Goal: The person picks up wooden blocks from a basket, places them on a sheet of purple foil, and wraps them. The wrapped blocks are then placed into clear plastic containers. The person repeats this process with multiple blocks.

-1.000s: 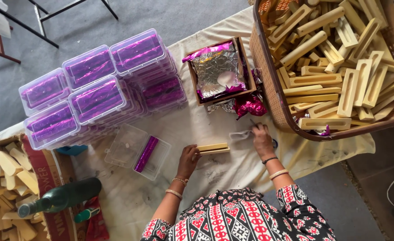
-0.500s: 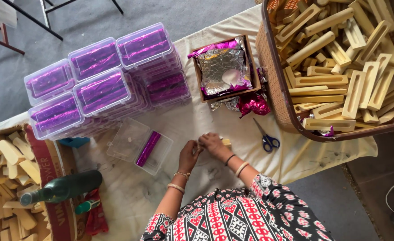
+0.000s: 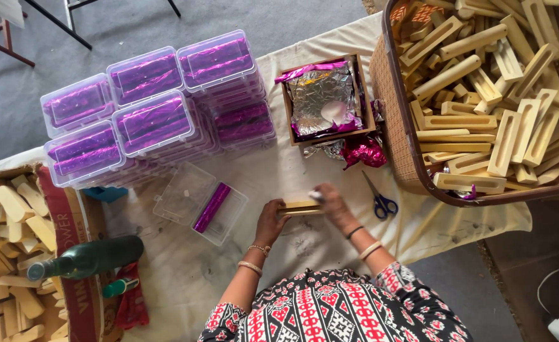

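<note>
Head view: the pale rectangular wooden block lies near the cloth-covered table's front edge, long axis left-to-right. The left hand clasps its left end; the right hand pinches its right end (something small and white at the fingertips).

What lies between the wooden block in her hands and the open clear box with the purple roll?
Head view: only bare cream cloth between wooden block and open clear box; left hand grips the block's near end.

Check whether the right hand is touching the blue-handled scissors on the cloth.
Apart. The head view shows the right hand on the wooden block, with bare cloth between it and the scissors.
</note>
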